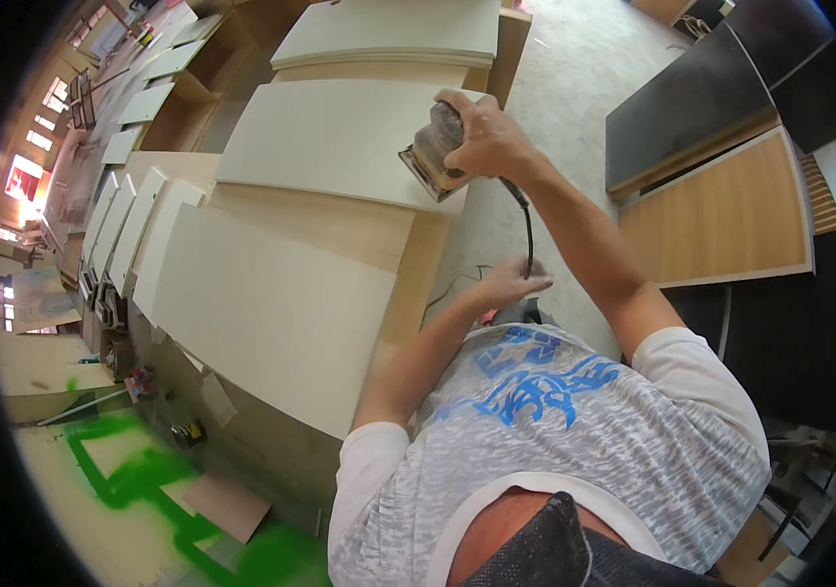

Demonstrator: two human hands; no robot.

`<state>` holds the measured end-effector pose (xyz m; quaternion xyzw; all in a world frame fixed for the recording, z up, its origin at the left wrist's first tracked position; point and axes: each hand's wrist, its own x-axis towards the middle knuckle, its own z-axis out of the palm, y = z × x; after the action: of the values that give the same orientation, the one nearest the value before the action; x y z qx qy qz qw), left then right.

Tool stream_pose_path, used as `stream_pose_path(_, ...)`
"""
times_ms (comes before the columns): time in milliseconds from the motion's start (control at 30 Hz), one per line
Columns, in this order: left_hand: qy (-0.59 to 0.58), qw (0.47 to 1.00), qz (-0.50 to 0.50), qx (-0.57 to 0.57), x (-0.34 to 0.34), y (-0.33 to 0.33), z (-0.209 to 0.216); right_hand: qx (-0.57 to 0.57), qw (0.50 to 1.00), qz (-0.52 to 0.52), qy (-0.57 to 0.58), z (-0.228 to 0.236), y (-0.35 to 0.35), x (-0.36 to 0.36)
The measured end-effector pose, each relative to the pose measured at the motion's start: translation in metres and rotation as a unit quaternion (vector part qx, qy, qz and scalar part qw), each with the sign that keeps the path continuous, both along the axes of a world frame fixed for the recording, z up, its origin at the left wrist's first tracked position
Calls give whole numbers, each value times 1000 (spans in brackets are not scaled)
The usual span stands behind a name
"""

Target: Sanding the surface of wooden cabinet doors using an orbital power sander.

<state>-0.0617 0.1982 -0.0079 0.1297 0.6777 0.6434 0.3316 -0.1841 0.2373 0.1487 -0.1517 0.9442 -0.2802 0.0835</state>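
A dusty electric sander [429, 155] with a square pad is in my right hand [488, 137], whose fingers wrap round its rounded top. Tilted, the sander is over the right end of a pale flat panel [330, 137]; whether its pad touches the panel I cannot tell. The black power cord [529, 230] runs from the sander down to my left hand [514, 282]. That hand is closed around the cord close to my body, its fingers partly blurred. Nearer on the left lies another pale panel [271, 303], resting on a wooden cabinet body.
More white panels [388, 29] lie at the far end, and several narrow ones [124, 220] lean at the left. Right of me stand dark panels [682, 108] and a wood-coloured board [716, 215]. Green paint [144, 474] marks the floor at lower left.
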Motion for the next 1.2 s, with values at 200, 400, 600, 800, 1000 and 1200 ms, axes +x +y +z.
stream_pose_path(200, 98, 985, 23, -141, 64, -72, 8, 31, 997, -4, 66, 8, 25, 4)
stream_pose_path(400, 65, 975, 70, -199, 124, -126, 71, 61, 995, 41, 65, 13, 31, 3)
stream_pose_path(600, 22, 972, 104, -208, 169, -161, 106, 95, 991, 82, 48, -11, 15, -5)
stream_pose_path(800, -4, 956, 277, -100, 179, -171, 124, 95, 989, 116, 11, -28, -44, -17)
stream_pose_path(1000, -42, 922, 384, -20, 160, -180, 102, 95, 964, 246, 30, -41, -148, -60)
stream_pose_path(1200, -118, 852, 507, -45, 135, -179, 101, 70, 935, 347, 33, -47, -296, -97)
